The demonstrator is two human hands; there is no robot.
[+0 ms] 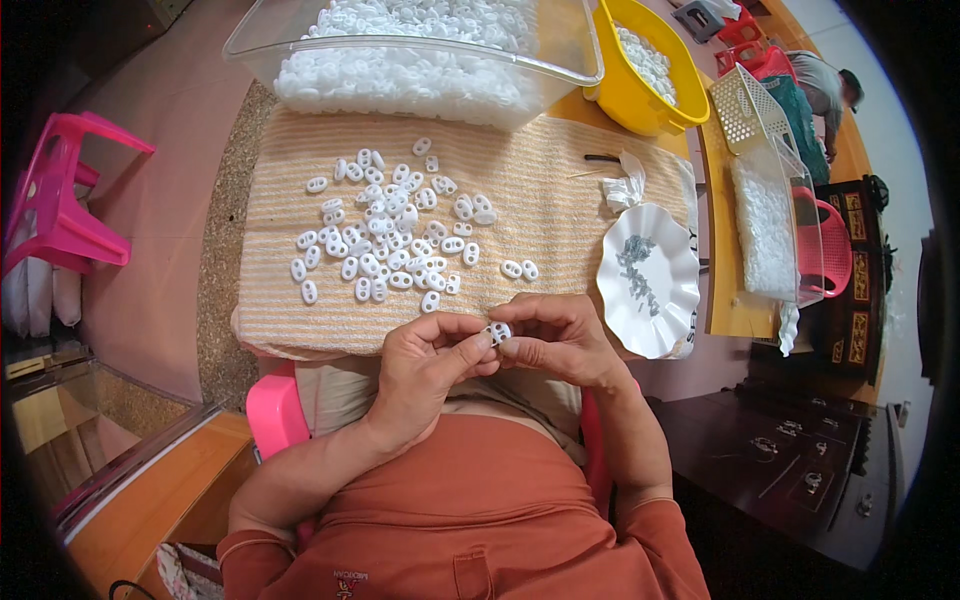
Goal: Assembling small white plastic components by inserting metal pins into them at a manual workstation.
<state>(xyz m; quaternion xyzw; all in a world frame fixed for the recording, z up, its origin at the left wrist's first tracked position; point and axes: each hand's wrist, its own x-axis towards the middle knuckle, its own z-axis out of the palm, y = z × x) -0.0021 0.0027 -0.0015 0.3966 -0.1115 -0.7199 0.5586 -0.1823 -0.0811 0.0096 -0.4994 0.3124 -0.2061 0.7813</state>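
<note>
White oval piece (pixel 498 331) sits just above the lap, pinched between the left hand (pixel 425 365) and right hand (pixel 560 340). It is tiny, so a loose grip could let it drop by the desk (pixel 270 180).

**Pink floor, wooden furniture, soft even light**

A smooth pinkish floor (pixel 170 130) spreads on the left, meeting a speckled stone strip (pixel 215 260). A bright pink plastic stool (pixel 65 200) stands at the far left. An orange-brown wooden table (pixel 725 250) runs along the right, with a dark carved wooden cabinet (pixel 790 460) below it. A glass-topped wooden counter (pixel 130 470) sits lower left. Light is soft and even.
</note>
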